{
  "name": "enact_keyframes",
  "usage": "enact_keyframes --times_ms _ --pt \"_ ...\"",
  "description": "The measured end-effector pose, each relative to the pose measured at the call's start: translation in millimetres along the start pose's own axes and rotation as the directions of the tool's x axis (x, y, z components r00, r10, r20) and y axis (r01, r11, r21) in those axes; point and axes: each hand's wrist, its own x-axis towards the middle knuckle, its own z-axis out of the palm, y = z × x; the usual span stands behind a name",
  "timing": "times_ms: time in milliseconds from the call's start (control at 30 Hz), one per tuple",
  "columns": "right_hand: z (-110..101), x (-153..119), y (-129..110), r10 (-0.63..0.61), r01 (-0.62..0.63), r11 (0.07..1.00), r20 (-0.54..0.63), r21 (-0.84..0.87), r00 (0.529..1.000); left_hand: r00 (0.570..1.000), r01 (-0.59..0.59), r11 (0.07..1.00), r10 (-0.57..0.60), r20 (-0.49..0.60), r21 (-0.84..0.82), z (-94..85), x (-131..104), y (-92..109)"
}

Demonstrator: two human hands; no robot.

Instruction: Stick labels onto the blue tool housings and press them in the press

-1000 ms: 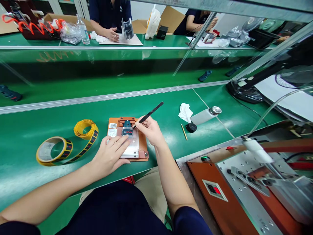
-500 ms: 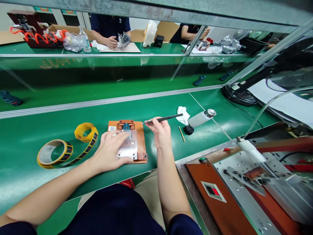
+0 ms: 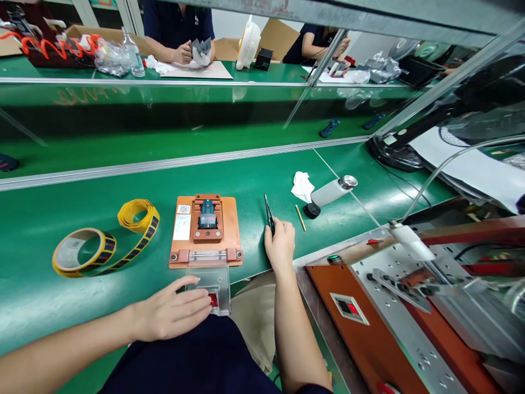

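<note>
My left hand [image 3: 178, 309] lies with its fingers stretched out over a clear plastic cover [image 3: 223, 279], swung down toward my body. The cover sits at the near edge of an orange-brown fixture [image 3: 232, 230], by its metal hinge rod [image 3: 207, 255]. A small dark-blue tool housing [image 3: 208, 215] with a red label rests in the fixture's raised nest. To the right of the fixture, my right hand [image 3: 280, 243] is closed around black tweezers [image 3: 268, 210], their tips pointing away from me.
A yellow-edged label roll [image 3: 59, 261] trails its strip to a smaller coil [image 3: 133, 210] at the left. Beyond my right hand are a brass-coloured stick [image 3: 301, 218], a bottle [image 3: 330, 191], a black cap [image 3: 312, 210] and tissue [image 3: 302, 187]. A press machine [image 3: 394, 290] stands right.
The clear cover has swung off the nest toward me along with my left hand, uncovering the housing. My right hand has moved nearer me and slightly right, and the tweezers now point away.
</note>
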Motion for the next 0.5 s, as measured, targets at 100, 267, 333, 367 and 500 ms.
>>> enact_keyframes --times_ms 100,267,333,367,500 --pt "-13 3 -21 -0.048 0.049 0.997 -0.006 0.064 0.999 0.994 0.100 0.993 -0.097 0.055 -0.060 6.5 -4 1" --pt "-21 15 -74 -0.522 0.266 0.778 0.350 0.569 0.778 0.992 0.126 0.987 -0.126 0.004 -0.101 14.5 1 -3" --pt "-13 19 -85 -0.579 0.261 0.739 0.389 0.621 0.716 0.992 0.123 0.987 -0.124 0.003 -0.099 17.3 0 -3" --pt "-8 21 -87 -0.585 0.258 0.737 0.400 0.624 0.705 0.992 0.125 0.987 -0.126 0.000 -0.103 18.1 -2 -3" --pt "11 29 -85 -0.572 0.242 0.756 0.434 0.609 0.696 0.991 0.124 0.982 -0.130 -0.035 -0.145 16.2 -1 -5"
